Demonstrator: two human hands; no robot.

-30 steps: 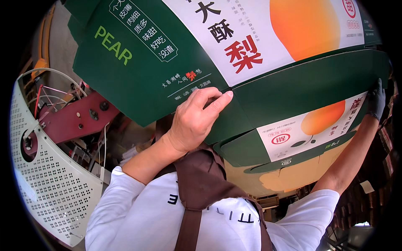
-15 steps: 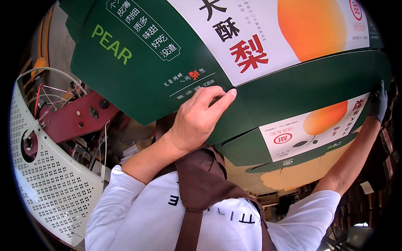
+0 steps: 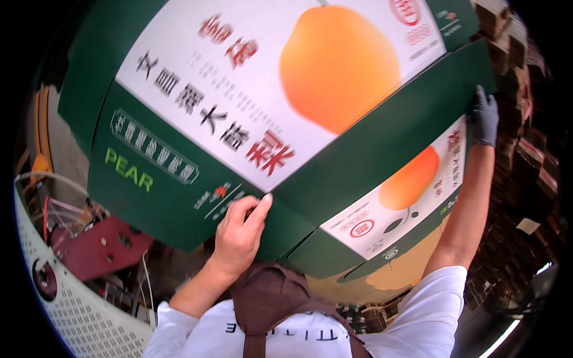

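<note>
A large printed cardboard box blank fills the upper middle, dark green with white panels and orange pear pictures. It is held up in front of me at a slant, creased into several panels. My left hand, bare, is closed at its near edge, the thumb lying along a crease and the other fingers curled. At the far right end my right hand, in a grey glove, grips the edge with its fingers reaching up along it. Part of that grip is hidden by the board.
At the left stands a machine with a perforated pale guard and a dark red plate. Stacks of brown cardboard rise along the right side. A tan board surface with cut-out shapes shows below the printed panels.
The blank now shows more of its upper white panel and has shifted down and left in view. Both hands keep their grip and appear further left, the left one lower, the right one higher.
</note>
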